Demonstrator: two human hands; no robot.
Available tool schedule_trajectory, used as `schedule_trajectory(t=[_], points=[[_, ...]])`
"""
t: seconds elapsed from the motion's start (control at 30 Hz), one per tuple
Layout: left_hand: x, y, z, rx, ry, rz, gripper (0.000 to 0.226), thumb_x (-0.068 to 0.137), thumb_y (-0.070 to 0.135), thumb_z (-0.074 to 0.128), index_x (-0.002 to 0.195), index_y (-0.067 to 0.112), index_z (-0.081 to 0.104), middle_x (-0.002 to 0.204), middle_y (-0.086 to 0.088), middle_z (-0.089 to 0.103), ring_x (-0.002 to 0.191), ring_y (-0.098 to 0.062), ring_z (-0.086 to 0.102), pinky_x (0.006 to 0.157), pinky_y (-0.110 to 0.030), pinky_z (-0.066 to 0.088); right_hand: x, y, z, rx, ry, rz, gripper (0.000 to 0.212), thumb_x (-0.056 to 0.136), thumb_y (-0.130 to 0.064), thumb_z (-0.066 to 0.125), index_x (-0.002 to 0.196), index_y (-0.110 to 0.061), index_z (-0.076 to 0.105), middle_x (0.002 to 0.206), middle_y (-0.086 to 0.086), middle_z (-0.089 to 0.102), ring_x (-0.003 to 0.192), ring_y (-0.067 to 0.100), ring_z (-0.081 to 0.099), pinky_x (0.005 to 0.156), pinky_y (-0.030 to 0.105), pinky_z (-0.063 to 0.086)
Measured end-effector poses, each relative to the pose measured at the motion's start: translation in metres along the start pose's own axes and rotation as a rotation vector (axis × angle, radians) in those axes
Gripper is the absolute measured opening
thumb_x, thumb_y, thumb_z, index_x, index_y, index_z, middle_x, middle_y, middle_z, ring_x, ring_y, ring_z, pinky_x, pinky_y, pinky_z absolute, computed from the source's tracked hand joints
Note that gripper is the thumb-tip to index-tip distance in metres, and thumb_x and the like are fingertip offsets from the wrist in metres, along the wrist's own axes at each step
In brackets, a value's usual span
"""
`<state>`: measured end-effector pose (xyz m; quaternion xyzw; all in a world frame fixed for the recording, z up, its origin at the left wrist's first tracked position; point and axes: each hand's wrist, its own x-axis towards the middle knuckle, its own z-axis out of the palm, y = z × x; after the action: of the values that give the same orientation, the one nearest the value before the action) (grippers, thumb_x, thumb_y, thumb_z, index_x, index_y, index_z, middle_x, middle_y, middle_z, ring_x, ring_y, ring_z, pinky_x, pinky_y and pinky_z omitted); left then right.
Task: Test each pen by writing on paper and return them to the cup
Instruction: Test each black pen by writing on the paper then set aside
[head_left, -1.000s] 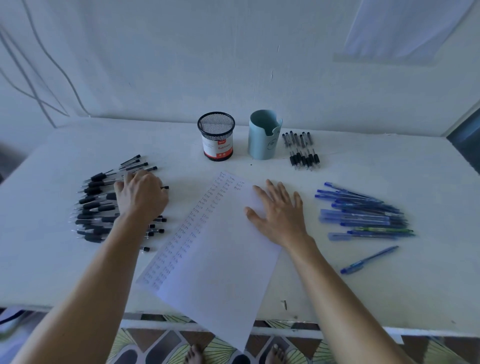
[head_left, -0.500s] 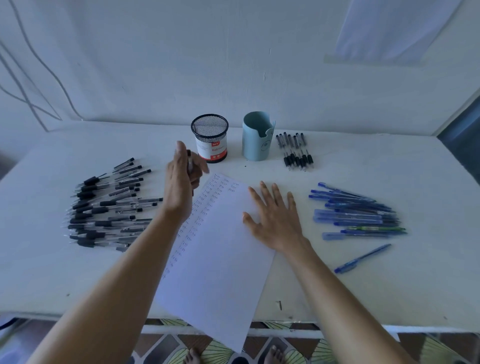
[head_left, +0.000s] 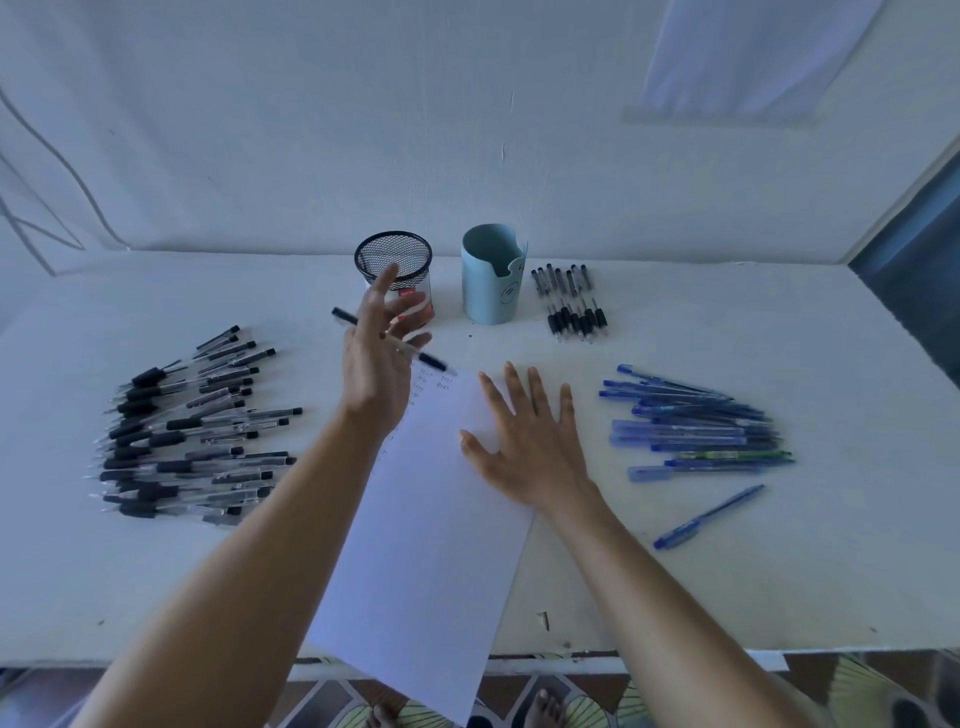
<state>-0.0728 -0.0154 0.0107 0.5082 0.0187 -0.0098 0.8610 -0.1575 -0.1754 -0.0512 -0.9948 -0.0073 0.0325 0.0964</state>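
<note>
A white sheet of paper (head_left: 431, 530) lies slanted in the middle of the table, with small written words along its top left. My right hand (head_left: 524, 441) lies flat on the paper's upper right, fingers spread. My left hand (head_left: 376, 353) is raised over the paper's top left corner and holds a black pen (head_left: 395, 344) loosely, its fingers spread; the pen lies slanted, tip toward the paper. Behind this hand stands a black mesh cup (head_left: 394, 260). To its right is a light blue cup (head_left: 491, 275).
A big pile of black pens (head_left: 187, 431) lies at the left. Several blue pens (head_left: 691, 426) lie at the right, with one apart (head_left: 709, 516) nearer me. A small group of black pens (head_left: 571, 301) lies right of the blue cup. The table's front edge is near my arms.
My left hand left the black pen pile with one pen, rose and moved right to the paper's top corner. Its fingers have spread around the pen. My right hand stayed flat on the paper.
</note>
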Motion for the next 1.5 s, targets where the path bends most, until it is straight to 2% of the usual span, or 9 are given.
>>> schedule_trajectory(t=[0.1, 0.17, 0.23, 0.3, 0.37, 0.53, 0.67, 0.97, 1.5], points=[[0.008, -0.009, -0.003, 0.081, 0.011, -0.028, 0.053, 0.109, 0.041, 0.03, 0.103, 0.006, 0.069, 0.095, -0.012, 0.066, 0.067, -0.023, 0.065, 0.061, -0.029, 0.048, 0.0, -0.001, -0.001, -0.02, -0.015, 0.005, 0.08, 0.09, -0.071, 0.015, 0.159, -0.033, -0.004, 0.167, 0.0, -0.012, 0.152, 0.023, -0.018, 0.118, 0.055, -0.016], [0.01, -0.015, -0.004, 0.195, -0.01, 0.006, 0.043, 0.107, 0.032, 0.044, 0.085, 0.002, 0.067, 0.088, -0.016, 0.068, 0.069, -0.028, 0.069, 0.067, -0.032, 0.056, 0.0, -0.001, -0.001, -0.023, -0.011, 0.009, 0.084, 0.085, -0.072, 0.008, 0.158, -0.033, -0.003, 0.167, 0.0, -0.011, 0.152, 0.024, -0.018, 0.119, 0.056, -0.016], [0.012, -0.02, -0.006, 0.349, -0.049, 0.057, 0.017, 0.095, 0.016, 0.068, 0.081, 0.007, 0.067, 0.079, -0.008, 0.07, 0.074, -0.022, 0.068, 0.074, -0.03, 0.055, 0.001, -0.002, -0.001, -0.018, -0.009, 0.013, 0.083, 0.088, -0.072, 0.012, 0.159, -0.032, -0.002, 0.167, 0.0, -0.011, 0.152, 0.024, -0.018, 0.118, 0.056, -0.016], [0.016, -0.022, -0.005, 0.524, -0.016, 0.101, 0.02, 0.082, 0.007, 0.081, 0.078, 0.014, 0.062, 0.07, -0.001, 0.064, 0.064, -0.013, 0.058, 0.063, -0.024, 0.049, 0.001, -0.002, -0.002, -0.007, -0.011, 0.016, 0.08, 0.092, -0.071, 0.02, 0.159, -0.033, -0.001, 0.167, 0.0, -0.011, 0.152, 0.024, -0.018, 0.119, 0.056, -0.015], [0.019, -0.024, -0.005, 0.63, 0.026, 0.137, 0.027, 0.079, 0.005, 0.08, 0.079, 0.016, 0.054, 0.069, -0.003, 0.058, 0.056, -0.013, 0.053, 0.052, -0.023, 0.044, 0.001, -0.002, -0.003, -0.001, -0.01, 0.015, 0.079, 0.093, -0.071, 0.022, 0.159, -0.033, 0.0, 0.167, -0.001, -0.01, 0.152, 0.024, -0.017, 0.119, 0.057, -0.013], [0.024, -0.027, -0.008, 0.81, -0.025, 0.138, 0.017, 0.08, 0.003, 0.07, 0.072, 0.013, 0.059, 0.068, -0.011, 0.069, 0.042, -0.019, 0.056, 0.042, -0.025, 0.044, 0.002, -0.002, -0.003, 0.017, 0.001, 0.018, 0.08, 0.092, -0.072, 0.025, 0.159, -0.034, 0.003, 0.167, -0.001, -0.008, 0.153, 0.023, -0.015, 0.119, 0.057, -0.013], [0.028, -0.032, -0.016, 0.815, 0.074, 0.099, 0.025, 0.061, 0.003, 0.058, 0.053, 0.014, 0.038, 0.046, -0.009, 0.049, 0.042, -0.022, 0.044, 0.044, -0.029, 0.036, 0.002, -0.003, -0.003, 0.028, 0.01, 0.019, 0.081, 0.091, -0.072, 0.027, 0.159, -0.033, 0.005, 0.168, -0.001, -0.006, 0.153, 0.024, -0.013, 0.119, 0.057, -0.013], [0.025, -0.035, -0.019, 0.99, 0.027, 0.211, 0.015, 0.056, 0.011, 0.048, 0.056, 0.01, 0.033, 0.052, -0.005, 0.039, 0.059, -0.024, 0.04, 0.051, -0.03, 0.031, 0.003, -0.002, -0.002, 0.032, 0.027, 0.023, 0.081, 0.091, -0.071, 0.029, 0.158, -0.033, 0.007, 0.168, 0.0, -0.004, 0.153, 0.024, -0.011, 0.119, 0.058, -0.012], [0.026, -0.04, -0.02, 1.032, -0.037, 0.234, 0.016, 0.056, 0.009, 0.045, 0.06, 0.007, 0.03, 0.058, -0.007, 0.032, 0.056, -0.021, 0.036, 0.048, -0.025, 0.029, 0.004, -0.003, -0.001, 0.037, 0.018, 0.032, 0.081, 0.09, -0.072, 0.03, 0.158, -0.034, 0.007, 0.168, -0.001, -0.004, 0.153, 0.024, -0.012, 0.118, 0.059, -0.011]])
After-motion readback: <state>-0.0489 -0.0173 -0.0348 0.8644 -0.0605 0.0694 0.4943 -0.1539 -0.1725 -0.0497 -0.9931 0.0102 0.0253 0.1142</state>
